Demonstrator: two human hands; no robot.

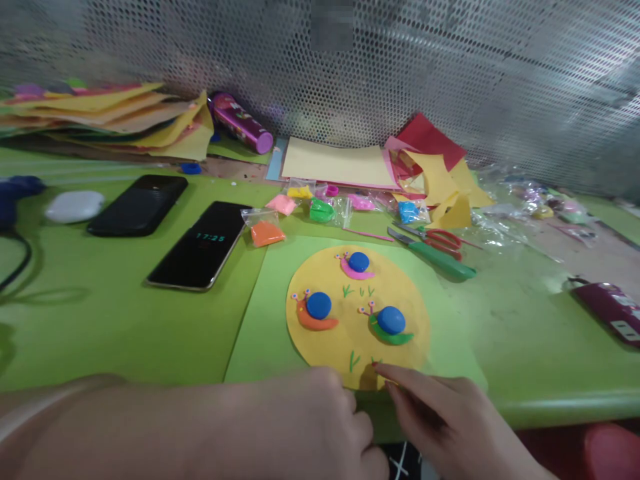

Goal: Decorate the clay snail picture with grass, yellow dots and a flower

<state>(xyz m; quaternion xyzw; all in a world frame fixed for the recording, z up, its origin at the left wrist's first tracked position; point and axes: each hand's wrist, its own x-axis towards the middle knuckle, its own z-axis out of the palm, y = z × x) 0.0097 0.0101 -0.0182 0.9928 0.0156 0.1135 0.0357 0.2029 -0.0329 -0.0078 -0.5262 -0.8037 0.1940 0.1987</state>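
A yellow paper circle (pixel 325 347) lies on a light green sheet (pixel 260 333) at the table's front. On it sit three clay snails with blue shells: an orange one (pixel 316 312), a pink one (pixel 356 265) and a green one (pixel 390 325). Small green grass marks show between them. My right hand (pixel 440 413) rests at the circle's near edge, index finger stretched onto the yellow paper. My left hand (pixel 320 427) lies beside it at the table's front edge with fingers curled in; nothing visible in it.
Two dark phones (pixel 200 245) (pixel 137 205) lie at left, with a white case (pixel 74 205). Bags of coloured clay (pixel 267 232), red-handled scissors (pixel 440 239), a green-handled cutter (pixel 443 261), a purple tube (pixel 240 121) and stacked coloured paper (pixel 100 113) fill the back. A perforated metal screen (pixel 450 67) stands behind.
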